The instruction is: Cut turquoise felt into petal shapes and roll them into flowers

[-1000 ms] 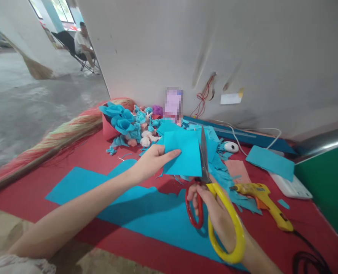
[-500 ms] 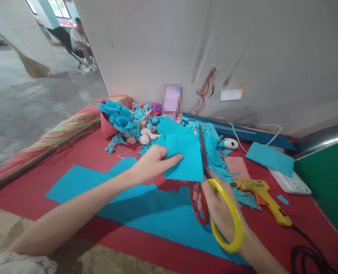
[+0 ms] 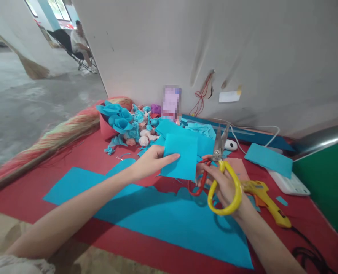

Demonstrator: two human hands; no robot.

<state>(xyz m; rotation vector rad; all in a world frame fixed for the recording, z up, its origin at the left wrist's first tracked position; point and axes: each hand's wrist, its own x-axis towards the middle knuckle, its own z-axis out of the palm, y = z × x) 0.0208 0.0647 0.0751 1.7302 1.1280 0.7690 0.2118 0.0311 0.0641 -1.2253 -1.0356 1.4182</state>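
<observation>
My left hand (image 3: 153,163) pinches a squarish piece of blue paper (image 3: 183,154) between thumb and fingers, above the table. Just to its right, my right hand (image 3: 222,180) is closed on scissors (image 3: 219,152) with one red and one yellow handle. The blades stand apart, point away from me and do not touch the piece. Under both hands lies a large blue sheet (image 3: 169,213) with a wavy cut far edge. Behind the held piece is a heap of blue scraps and strips (image 3: 203,131).
Paper flowers (image 3: 140,125) and a red paper cone (image 3: 107,127) lie at the back left. A yellow glue gun (image 3: 267,203) with a black cord rests at the right. Beyond it are a blue-topped white device (image 3: 289,182) and a green board (image 3: 326,182). A broom (image 3: 57,140) lines the left edge.
The scissors have moved right, away from the held piece's right edge, and turned so that both blades show apart. The left hand has shifted only slightly left with the piece.
</observation>
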